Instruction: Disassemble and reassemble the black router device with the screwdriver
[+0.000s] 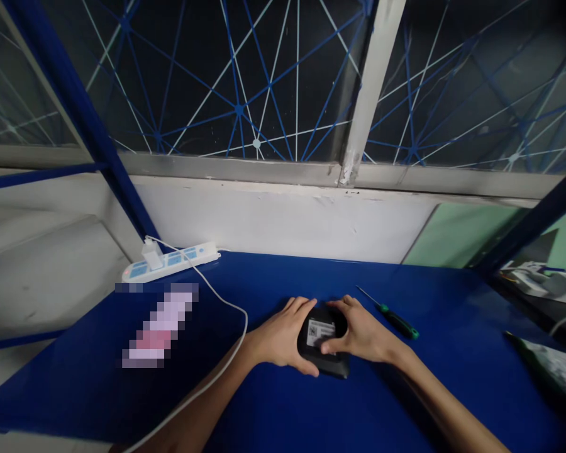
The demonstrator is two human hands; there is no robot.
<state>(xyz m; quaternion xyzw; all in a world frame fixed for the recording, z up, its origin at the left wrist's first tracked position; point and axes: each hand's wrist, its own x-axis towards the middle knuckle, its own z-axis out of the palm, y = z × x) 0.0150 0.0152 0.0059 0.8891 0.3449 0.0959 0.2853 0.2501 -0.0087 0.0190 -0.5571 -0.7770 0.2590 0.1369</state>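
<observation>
A small black device [321,346] with a white label on top lies on the blue table [273,402], held between both hands. My left hand [283,336] wraps its left side, thumb along the near edge. My right hand [363,333] grips its right side, with the thumb resting on the label. A green-handled screwdriver [390,314] lies just right of my right hand, untouched.
A white power strip [170,263] with a plugged-in charger sits at the table's back left; its white cable [226,352] runs toward me past my left arm. A pixelated pink object [158,324] lies left. Clutter sits at the far right [542,283]. A window wall stands behind.
</observation>
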